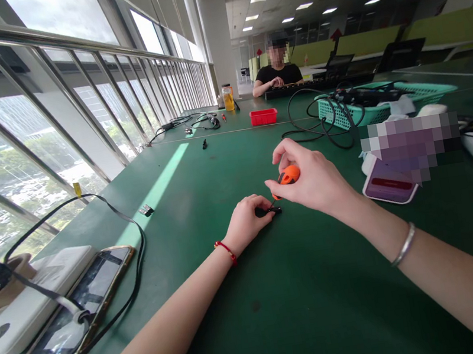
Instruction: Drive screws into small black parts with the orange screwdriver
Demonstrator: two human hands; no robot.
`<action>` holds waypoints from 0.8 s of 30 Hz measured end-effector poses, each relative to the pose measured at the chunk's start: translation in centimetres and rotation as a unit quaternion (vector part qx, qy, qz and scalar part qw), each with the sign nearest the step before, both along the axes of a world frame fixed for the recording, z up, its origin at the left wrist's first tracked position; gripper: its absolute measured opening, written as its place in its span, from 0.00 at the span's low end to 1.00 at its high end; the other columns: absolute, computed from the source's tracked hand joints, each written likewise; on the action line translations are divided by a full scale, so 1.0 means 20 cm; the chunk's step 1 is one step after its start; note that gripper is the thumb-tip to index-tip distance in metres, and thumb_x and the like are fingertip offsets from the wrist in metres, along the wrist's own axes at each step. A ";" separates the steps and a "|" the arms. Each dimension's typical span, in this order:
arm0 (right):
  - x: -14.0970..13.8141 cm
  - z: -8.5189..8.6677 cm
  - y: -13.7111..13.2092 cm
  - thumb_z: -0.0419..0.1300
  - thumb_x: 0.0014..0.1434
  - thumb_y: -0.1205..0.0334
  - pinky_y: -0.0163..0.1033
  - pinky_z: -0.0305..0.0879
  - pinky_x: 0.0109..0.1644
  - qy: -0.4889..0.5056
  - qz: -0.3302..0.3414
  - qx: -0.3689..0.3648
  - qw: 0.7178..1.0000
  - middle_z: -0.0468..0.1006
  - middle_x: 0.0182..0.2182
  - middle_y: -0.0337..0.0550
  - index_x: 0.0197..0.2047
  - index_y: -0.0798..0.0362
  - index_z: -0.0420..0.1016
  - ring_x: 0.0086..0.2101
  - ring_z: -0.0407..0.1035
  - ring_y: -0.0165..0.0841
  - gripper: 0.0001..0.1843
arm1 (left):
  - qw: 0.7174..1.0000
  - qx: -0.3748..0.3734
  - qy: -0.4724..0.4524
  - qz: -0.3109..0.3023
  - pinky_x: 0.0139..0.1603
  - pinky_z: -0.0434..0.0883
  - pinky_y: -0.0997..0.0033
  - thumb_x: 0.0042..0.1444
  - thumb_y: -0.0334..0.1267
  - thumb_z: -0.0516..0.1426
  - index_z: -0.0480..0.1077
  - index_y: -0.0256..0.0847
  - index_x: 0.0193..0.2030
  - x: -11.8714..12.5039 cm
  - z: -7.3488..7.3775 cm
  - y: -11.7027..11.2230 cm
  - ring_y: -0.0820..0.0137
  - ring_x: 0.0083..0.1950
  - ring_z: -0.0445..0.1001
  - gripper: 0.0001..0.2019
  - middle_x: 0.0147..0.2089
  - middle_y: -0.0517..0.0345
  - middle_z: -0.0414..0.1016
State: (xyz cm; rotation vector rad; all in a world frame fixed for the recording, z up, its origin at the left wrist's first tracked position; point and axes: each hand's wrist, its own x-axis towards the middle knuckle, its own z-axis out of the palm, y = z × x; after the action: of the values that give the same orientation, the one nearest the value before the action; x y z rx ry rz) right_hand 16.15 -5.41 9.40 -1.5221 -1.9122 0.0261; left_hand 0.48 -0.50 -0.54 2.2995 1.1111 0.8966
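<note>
At 9 o'clock, nearest the wearer, a gold-rimmed rectangular phone lies beside a long white plastic block on the dark green desk. At 12 o'clock the left hand pinches a small, narrow black piece at the desktop. The right hand grips an orange-and-black screwdriver, its thin shaft slanting down towards 7 o'clock to that piece; whether the tip touches is unclear. A small black-and-silver part lies at 10 o'clock. Farther off, a teal perforated plastic basket holding black cables stands at 1 o'clock, a red rectangular tray at 12, and beyond sits a black-shirted person.
</note>
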 end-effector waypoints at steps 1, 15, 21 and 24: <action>0.00 0.00 0.00 0.60 0.48 0.50 0.33 0.50 0.26 0.002 -0.009 0.000 1.000 0.70 0.22 0.33 0.38 0.47 0.63 0.23 0.63 0.31 0.17 | 1.000 0.000 0.000 0.002 0.39 0.69 0.70 0.49 0.33 0.59 0.71 0.38 0.30 0.00 0.00 0.00 0.69 0.36 0.72 0.02 0.34 0.57 0.74; 0.00 0.00 -0.01 0.57 0.51 0.50 0.32 0.48 0.25 -0.013 0.004 0.021 1.000 0.70 0.22 0.35 0.34 0.48 0.64 0.22 0.62 0.30 0.12 | 1.000 0.000 0.011 0.010 0.40 0.69 0.70 0.49 0.33 0.59 0.72 0.38 0.31 0.00 0.01 -0.01 0.69 0.36 0.72 0.02 0.34 0.57 0.75; -0.02 0.00 -0.01 0.52 0.56 0.44 0.34 0.46 0.24 -0.040 -0.028 0.017 0.999 0.65 0.17 0.35 0.29 0.49 0.64 0.20 0.60 0.31 0.17 | 1.000 -0.003 0.004 0.001 0.41 0.70 0.70 0.49 0.32 0.59 0.72 0.38 0.31 0.00 0.01 -0.01 0.69 0.37 0.72 0.02 0.34 0.57 0.75; -0.01 0.01 -0.01 0.56 0.51 0.53 0.33 0.48 0.25 -0.021 -0.004 0.014 1.000 0.67 0.20 0.34 0.36 0.48 0.64 0.21 0.61 0.30 0.11 | 1.000 -0.002 0.006 0.004 0.40 0.70 0.69 0.49 0.32 0.59 0.72 0.38 0.30 0.00 0.01 -0.01 0.69 0.36 0.72 0.02 0.34 0.57 0.75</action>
State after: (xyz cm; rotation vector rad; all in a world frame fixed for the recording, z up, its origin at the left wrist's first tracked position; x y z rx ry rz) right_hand 15.97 -5.68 9.61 -1.5233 -1.9306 -0.0352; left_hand 0.46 -0.66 -0.34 2.3021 1.1277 0.8848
